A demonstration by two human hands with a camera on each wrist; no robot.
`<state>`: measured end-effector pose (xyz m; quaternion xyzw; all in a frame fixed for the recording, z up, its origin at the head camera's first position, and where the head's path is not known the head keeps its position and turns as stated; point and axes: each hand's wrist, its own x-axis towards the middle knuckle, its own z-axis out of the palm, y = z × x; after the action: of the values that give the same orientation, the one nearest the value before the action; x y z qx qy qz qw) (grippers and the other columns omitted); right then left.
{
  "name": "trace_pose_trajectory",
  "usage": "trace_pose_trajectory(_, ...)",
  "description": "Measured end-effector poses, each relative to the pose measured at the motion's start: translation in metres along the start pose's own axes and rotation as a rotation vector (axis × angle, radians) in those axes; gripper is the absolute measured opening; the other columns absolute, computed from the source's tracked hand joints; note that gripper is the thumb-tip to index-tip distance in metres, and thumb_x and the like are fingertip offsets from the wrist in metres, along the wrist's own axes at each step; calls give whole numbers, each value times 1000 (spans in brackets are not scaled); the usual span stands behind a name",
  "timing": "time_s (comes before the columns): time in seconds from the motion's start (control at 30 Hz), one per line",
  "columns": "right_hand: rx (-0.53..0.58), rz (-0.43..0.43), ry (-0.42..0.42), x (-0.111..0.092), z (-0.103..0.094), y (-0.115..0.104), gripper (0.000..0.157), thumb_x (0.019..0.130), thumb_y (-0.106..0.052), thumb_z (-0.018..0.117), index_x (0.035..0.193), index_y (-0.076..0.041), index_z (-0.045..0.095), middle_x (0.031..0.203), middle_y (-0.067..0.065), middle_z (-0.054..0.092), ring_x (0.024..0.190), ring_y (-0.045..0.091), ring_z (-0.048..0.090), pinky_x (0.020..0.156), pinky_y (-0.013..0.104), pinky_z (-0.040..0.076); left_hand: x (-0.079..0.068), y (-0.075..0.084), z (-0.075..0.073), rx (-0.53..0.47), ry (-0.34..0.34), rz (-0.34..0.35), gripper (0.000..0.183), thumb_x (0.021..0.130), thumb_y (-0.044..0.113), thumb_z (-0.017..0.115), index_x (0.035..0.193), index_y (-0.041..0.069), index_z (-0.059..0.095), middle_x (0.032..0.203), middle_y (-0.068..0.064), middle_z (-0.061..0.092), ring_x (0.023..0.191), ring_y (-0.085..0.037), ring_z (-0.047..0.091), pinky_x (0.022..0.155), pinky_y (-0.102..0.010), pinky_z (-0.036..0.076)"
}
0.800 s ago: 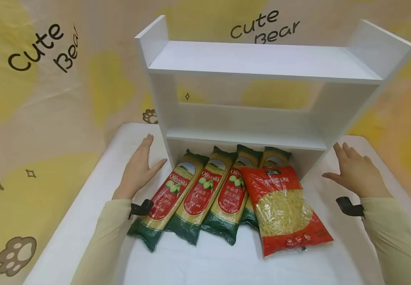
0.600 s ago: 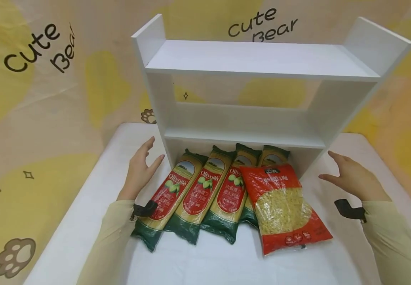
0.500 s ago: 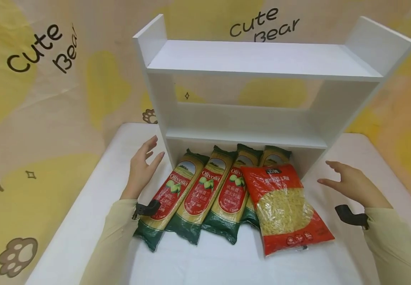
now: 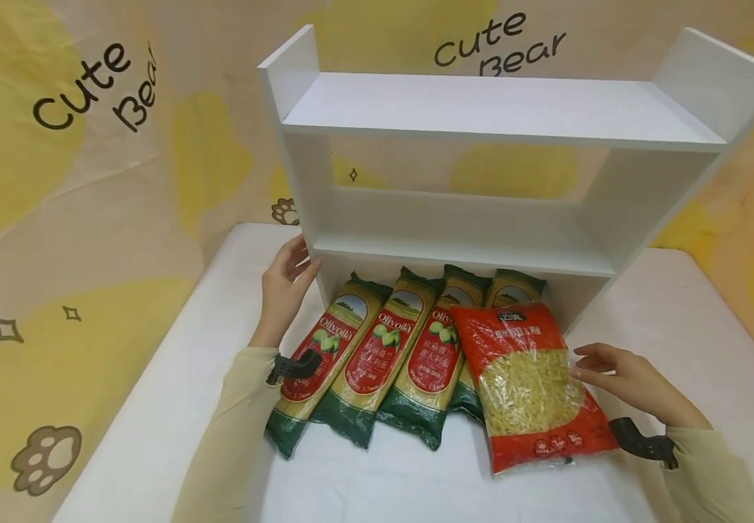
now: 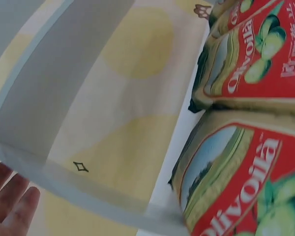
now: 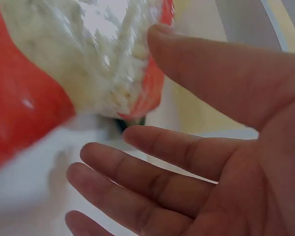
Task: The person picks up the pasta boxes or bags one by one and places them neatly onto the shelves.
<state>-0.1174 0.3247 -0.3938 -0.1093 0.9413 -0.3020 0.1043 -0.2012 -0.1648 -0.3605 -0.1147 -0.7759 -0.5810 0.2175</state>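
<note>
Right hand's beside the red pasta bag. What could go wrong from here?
The red pasta bag overlaps the rightmost green-ended pack, so moving it might drag that pack along. The left hand is at the side of the white shelf; a bump there might shift it.

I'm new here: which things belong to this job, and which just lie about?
Probably the job:
red pasta bag, beside the right hand
white shelf, at the left hand

Probably just there:
four green-ended packs, in neither hand
patterned backdrop
</note>
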Motion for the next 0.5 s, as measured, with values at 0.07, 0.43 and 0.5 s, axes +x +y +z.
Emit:
trace_pose_trajectory(0.07,13,-3,-13,0,4,-1,40,89,-22,68,115,8,58,95,9,68,89,30,63,71,43,54,-2,11,3,17,12,0,45,90,-3,62,132,-10,47,127,-28,54,117,-35,54,97,-43,46)
trace_pose_trajectory(0.43,132,99,-75,2,16,-4,56,91,-26,65,123,16,45,94,10,65,84,21,61,69,33,52,7,-12,10,15,111,18,37,87,-2,66,123,-6,58,111,-23,63,102,-32,62,85,-22,52)
trace_pose_trajectory(0.5,159,139,-83,4,18,-6,64,91,-29,64,127,18,39,96,14,64,85,22,60,70,32,51,8,-13,10,8,122,13,36,87,-3,67,122,-6,59,110,-23,64,101,-32,63,84,-20,52)
